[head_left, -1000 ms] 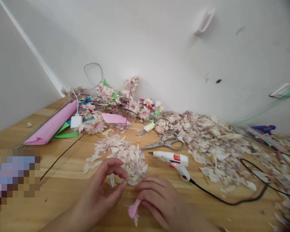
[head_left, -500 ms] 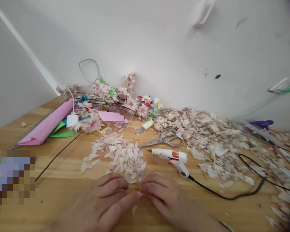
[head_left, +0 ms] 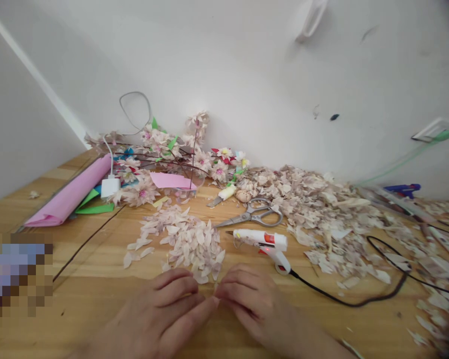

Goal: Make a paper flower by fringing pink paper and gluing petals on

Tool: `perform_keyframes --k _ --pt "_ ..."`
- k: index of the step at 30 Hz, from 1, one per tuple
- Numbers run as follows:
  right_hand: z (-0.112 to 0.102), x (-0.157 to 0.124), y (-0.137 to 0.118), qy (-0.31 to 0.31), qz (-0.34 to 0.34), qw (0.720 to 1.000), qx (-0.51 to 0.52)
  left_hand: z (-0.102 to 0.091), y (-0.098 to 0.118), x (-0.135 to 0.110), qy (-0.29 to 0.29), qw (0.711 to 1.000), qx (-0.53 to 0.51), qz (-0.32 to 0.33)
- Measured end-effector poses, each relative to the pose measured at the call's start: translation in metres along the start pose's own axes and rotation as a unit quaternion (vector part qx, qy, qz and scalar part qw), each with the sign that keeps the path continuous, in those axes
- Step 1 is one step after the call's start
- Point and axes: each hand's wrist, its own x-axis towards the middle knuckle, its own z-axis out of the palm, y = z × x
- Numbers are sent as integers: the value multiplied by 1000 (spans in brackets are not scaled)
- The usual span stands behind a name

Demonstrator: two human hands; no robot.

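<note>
My left hand (head_left: 168, 311) and my right hand (head_left: 251, 305) meet at their fingertips low over the wooden table, fingers curled and pinched together. Whatever lies between the fingertips is too small or hidden to make out. Just beyond them is a small pile of pale, papery petals (head_left: 194, 242). A white hot glue gun (head_left: 260, 240) lies on its side to the right of this pile, its red light lit. Grey scissors (head_left: 252, 215) rest behind the glue gun, blades pointing left.
A large heap of dry flakes (head_left: 303, 194) spreads along the wall. Handmade flowers on stems (head_left: 202, 162), a pink paper roll (head_left: 71, 192) and a white charger (head_left: 111, 187) stand back left. A utility blade (head_left: 221, 196) lies near the scissors. The black cord (head_left: 333, 296) runs right.
The view has shifted slightly. My fingertips stay together; a pale sliver that hung below them is no longer visible.
</note>
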Motion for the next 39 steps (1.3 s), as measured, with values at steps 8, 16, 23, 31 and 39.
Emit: perform_keyframes --k 8,16,23,31,39 --pt "-1 3 1 16 -18 1000 -3 -4 -1 6 18 1000 13 6" --pt "-2 3 -1 24 -25 999 6 2 -2 1 15 1000 -6 -1" --pt "-1 2 1 17 -20 1000 9 3 -3 0 33 999 -19 1" --pt "-2 1 0 11 -10 1000 14 1 0 4 14 999 -27 -42" --pt "-1 5 -1 10 -16 998 56 -4 2 11 7 976 -160 -146"
